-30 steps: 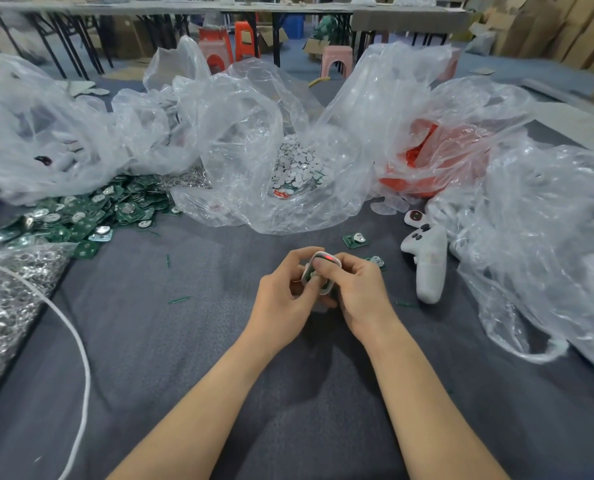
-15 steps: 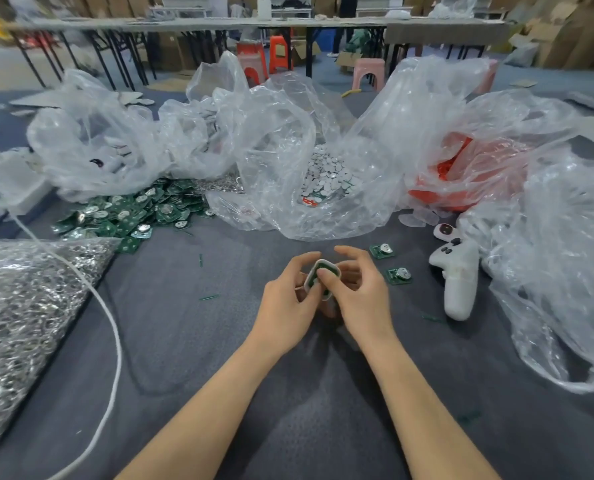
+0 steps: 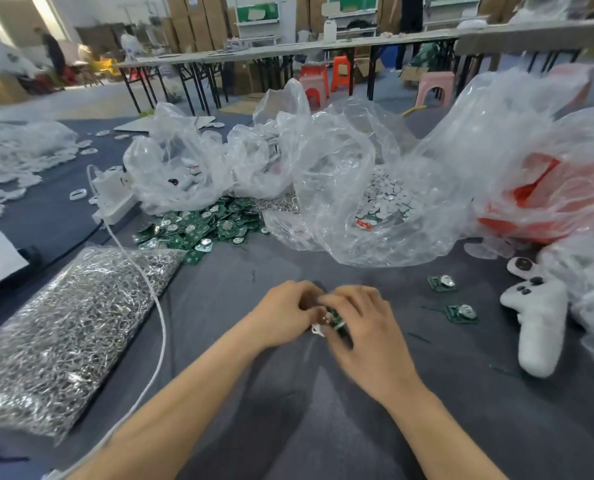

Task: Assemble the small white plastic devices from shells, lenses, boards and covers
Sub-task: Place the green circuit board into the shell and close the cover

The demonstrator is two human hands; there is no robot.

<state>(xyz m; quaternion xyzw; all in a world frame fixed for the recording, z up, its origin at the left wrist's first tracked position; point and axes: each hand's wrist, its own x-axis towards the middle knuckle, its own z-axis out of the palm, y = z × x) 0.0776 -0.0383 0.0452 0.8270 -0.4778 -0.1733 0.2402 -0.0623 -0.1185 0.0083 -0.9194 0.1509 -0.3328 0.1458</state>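
Worktop (image 3: 288,427): grey cloth, strewn with parts.

Left hand (image 3: 281,313), right hand (image 3: 366,327): together at centre, fingertips meeting. Fingers of both curl round one device (image 3: 330,319). The right hand is blurred.

Device: small, held between the two hands, low over the worktop. Only a green board edge and a white shell corner show between the fingers; the rest is hidden.

Far board (image 3: 442,283), near board (image 3: 461,312): green, each with a round silver cell. They lie loose on the worktop right of the hands, apart from each other.

Board pile (image 3: 202,226): green, behind and left of the hands, at the foot of the clear bags.

Disc bag (image 3: 340,161): clear, crumpled, behind the hands, with white discs (image 3: 385,199) inside.

Red bag (image 3: 531,202): under clear plastic, far right.

Casing (image 3: 539,327): white, controller-shaped, dark buttons on top. It lies right of the near board.

Ring bag (image 3: 63,327): clear, full of silver rings, near left.

Cable (image 3: 160,317): white, crosses the ring bag's right edge and runs back to a white power block (image 3: 113,195).
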